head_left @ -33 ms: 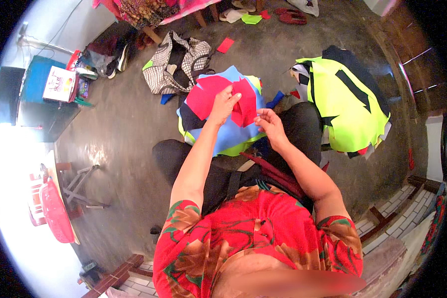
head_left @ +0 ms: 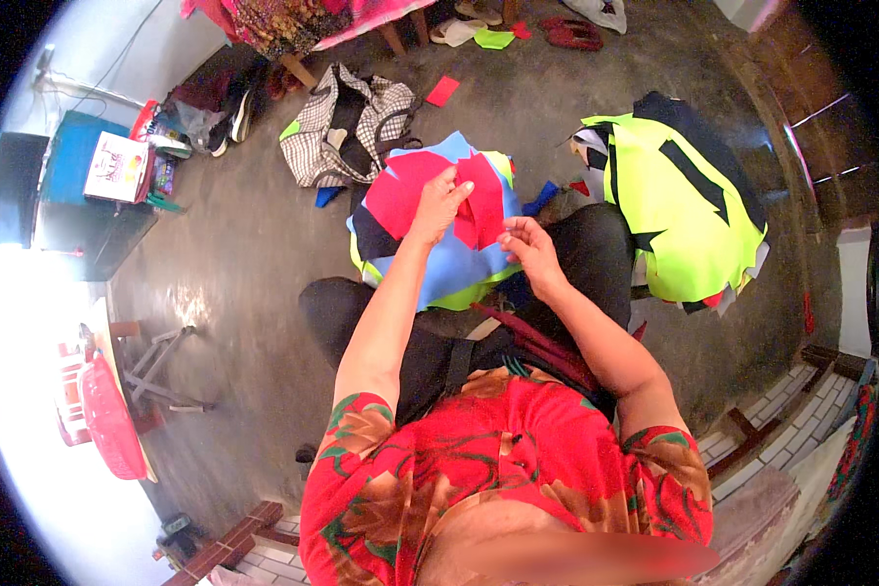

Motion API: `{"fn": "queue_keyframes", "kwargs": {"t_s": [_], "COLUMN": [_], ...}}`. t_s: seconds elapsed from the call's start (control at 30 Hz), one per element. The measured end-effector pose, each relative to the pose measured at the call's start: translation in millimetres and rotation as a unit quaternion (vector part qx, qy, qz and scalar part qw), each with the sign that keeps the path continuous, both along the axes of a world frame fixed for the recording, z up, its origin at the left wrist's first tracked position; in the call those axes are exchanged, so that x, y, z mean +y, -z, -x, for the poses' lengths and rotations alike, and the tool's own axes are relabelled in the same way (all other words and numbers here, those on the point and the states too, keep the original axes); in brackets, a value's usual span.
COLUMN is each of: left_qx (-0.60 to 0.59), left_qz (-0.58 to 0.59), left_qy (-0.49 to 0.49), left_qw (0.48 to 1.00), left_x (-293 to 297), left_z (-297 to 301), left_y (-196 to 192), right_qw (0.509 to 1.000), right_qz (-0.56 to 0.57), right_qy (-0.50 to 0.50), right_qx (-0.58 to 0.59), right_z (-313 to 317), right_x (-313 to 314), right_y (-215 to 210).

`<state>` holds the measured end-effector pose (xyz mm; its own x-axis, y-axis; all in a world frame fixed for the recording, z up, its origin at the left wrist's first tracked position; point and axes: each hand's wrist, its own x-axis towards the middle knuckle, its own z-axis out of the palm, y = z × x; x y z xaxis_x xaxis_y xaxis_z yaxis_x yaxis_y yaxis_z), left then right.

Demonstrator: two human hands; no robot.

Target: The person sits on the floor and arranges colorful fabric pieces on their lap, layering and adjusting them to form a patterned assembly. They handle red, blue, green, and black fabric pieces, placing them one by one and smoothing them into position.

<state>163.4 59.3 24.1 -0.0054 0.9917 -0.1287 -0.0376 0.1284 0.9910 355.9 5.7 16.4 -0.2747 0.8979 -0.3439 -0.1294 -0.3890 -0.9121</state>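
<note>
My left hand [head_left: 441,207] is closed on a red piece of cloth [head_left: 481,230], thumb on top, the other fingers partly hidden. The cloth lies over a heap of light blue [head_left: 430,266], dark and lime pieces in front of my lap. Beside the red cloth's right edge is my right hand [head_left: 532,252], its thumb and fingers drawn together. Whatever it pinches, if anything, is too small to make out.
To the right lies a pile of lime and black cloth [head_left: 674,225]. Beyond the heap sits a checked bag [head_left: 308,146], with a red scrap [head_left: 442,91] near it on the floor. A red basket [head_left: 110,415] stands at left.
</note>
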Motion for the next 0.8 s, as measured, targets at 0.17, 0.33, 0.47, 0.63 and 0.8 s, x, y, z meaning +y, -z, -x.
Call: {"fn": "queue_keyframes", "kwargs": {"t_s": [0.17, 0.33, 0.47, 0.63, 0.8], "left_qx": [-0.124, -0.072, 0.237, 0.537, 0.622], "left_qz": [-0.004, 0.019, -0.052, -0.167, -0.134], "left_qy": [0.041, -0.021, -0.092, 0.055, 0.131], "left_qw": [0.991, 0.997, 0.966, 0.825, 0.761], "left_x": [46, 86, 79, 31, 1], "left_z": [8, 37, 35, 18, 9], "left_y": [12, 64, 54, 49, 55], "right_qw": [1.000, 0.999, 0.998, 0.997, 0.993], "right_qz": [0.025, 0.036, 0.042, 0.037, 0.004], "right_qy": [-0.013, -0.036, -0.039, -0.063, -0.114], "right_qx": [0.009, 0.015, 0.023, 0.038, 0.016], "right_z": [0, -2, -4, -1, 1], "right_x": [3, 3, 7, 4, 5], "right_y": [-9, -15, -13, -5, 4]}}
